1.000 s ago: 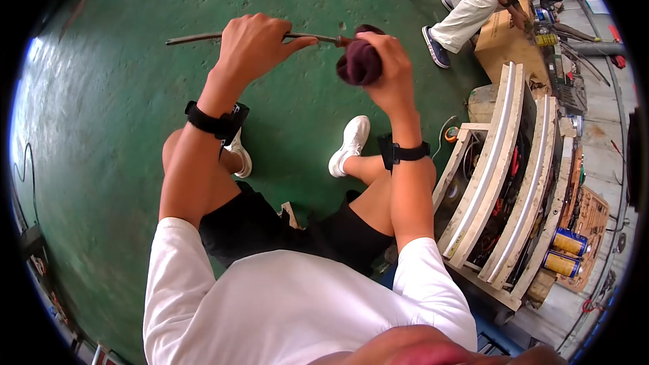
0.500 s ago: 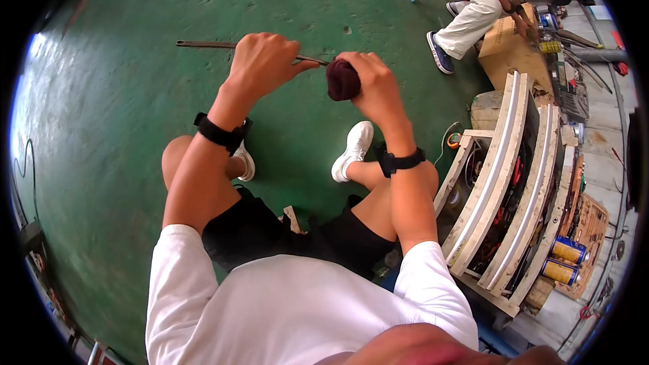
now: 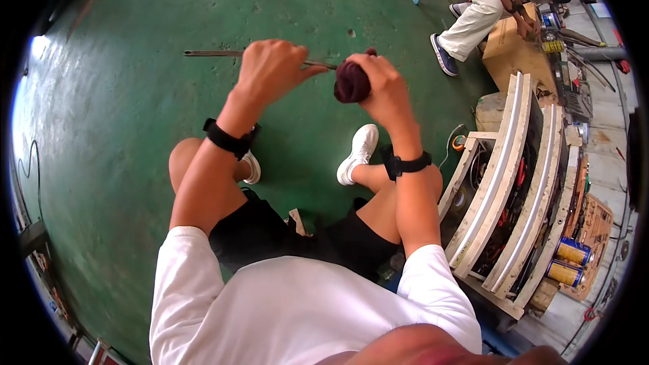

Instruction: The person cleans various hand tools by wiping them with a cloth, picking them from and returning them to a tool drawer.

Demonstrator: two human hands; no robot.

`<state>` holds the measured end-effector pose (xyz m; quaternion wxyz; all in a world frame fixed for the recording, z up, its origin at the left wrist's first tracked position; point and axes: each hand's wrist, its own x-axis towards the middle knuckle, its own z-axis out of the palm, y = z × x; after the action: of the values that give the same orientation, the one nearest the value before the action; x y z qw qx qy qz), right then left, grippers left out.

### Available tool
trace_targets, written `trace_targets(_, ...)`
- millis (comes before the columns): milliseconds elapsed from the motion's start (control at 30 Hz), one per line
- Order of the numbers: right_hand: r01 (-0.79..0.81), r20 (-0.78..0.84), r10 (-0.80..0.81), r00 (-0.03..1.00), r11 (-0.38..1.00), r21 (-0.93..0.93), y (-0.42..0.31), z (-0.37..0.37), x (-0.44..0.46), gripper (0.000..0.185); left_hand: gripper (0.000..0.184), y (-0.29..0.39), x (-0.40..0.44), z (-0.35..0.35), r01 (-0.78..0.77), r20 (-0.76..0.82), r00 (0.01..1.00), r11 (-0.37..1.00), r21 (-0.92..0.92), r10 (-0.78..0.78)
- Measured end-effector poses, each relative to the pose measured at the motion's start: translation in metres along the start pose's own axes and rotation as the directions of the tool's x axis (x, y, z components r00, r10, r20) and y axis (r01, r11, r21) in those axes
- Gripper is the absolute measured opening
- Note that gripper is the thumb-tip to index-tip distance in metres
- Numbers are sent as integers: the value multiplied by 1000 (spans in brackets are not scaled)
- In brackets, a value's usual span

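L hand (image 3: 272, 73) was clamped on rod (image 3: 213, 53); R hand (image 3: 387, 89) was closed on maroon cloth (image 3: 352, 84).
Est.: step needed steady L hand, cloth snug at rod's near-R end.

Glare is whitening the green floor (image 3: 135, 135) at far left; the fisheye view is bowing the drawer unit (image 3: 503, 189), black vignetting swallowing the corners.

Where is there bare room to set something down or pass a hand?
The widest bare patch is green floor, between the left forearm and thin black cable. A smaller one lies between the white shoes and thin dark rod. The right is crowded: pale wooden rack, brown cardboard box, blue-yellow cans.
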<state>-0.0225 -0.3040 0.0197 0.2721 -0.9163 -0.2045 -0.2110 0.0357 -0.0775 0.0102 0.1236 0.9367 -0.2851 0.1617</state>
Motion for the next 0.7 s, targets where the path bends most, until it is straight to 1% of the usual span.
trace_targets(67, 35, 67, -34, 997, 999, -17, 1, 6, -4, 37, 59, 2, -1, 1, -18, 57, 998, 1000, -19, 19)
trace_targets(100, 34, 66, -33, 997, 999, -14, 2, 6, -4, 37, 59, 1, -2, -1, -19, 60, 998, 1000, -17, 20)
trace_targets(167, -134, 15, 134, 991, 991, -13, 6, 5, -2, 37, 56, -4, 1, -7, 15, 76, 997, 1000, 7, -15)
trace_targets(200, -133, 8, 134, 991, 991, -19, 10, 5, 0, 37, 56, -5, 4, -10, 8, 70, 997, 1000, 6, -9)
trace_targets(267, -231, -47, 227, 973, 963, -137, 14, 8, -2, 38, 57, -5, 4, -14, 110, 146, 982, 993, 51, -117)
trace_targets(300, -234, -47, 229, 972, 962, -140, 15, 8, -2, 38, 57, -6, 3, -12, 109, 147, 982, 993, 48, -114)
trace_targets(367, -188, 2, 189, 982, 977, -97, 16, 9, -3, 44, 58, -8, 2, -4, 114, 160, 981, 993, -9, -111)
trace_targets(400, -187, 5, 188, 982, 978, -97, 13, 10, -2, 44, 58, -6, 3, -1, 117, 160, 981, 993, -11, -114)
trace_targets(467, -81, 121, 76, 990, 996, 36, 4, 13, -3, 47, 58, 0, -1, 4, 98, 178, 980, 995, -21, -93)
trace_targets(500, -82, 125, 77, 989, 996, 38, 1, 17, -4, 47, 58, 0, -3, 7, 101, 181, 979, 995, -21, -95)
trace_targets(567, 8, 43, -5, 999, 997, -82, 3, 26, -5, 47, 64, 1, -5, 11, 104, 95, 990, 994, -15, -103)
trace_targets(600, 3, 39, 0, 999, 996, -87, 8, 28, -7, 47, 64, 3, -5, 11, 97, 94, 991, 995, -18, -95)
trace_targets(667, -7, 2, 7, 1000, 980, -198, 21, 35, -8, 51, 59, 3, -4, 11, 145, 111, 983, 989, 1, -145)
trace_targets(700, -7, 1, 8, 1000, 980, -198, 24, 35, -9, 51, 59, 2, -5, 12, 144, 111, 983, 990, 2, -144)
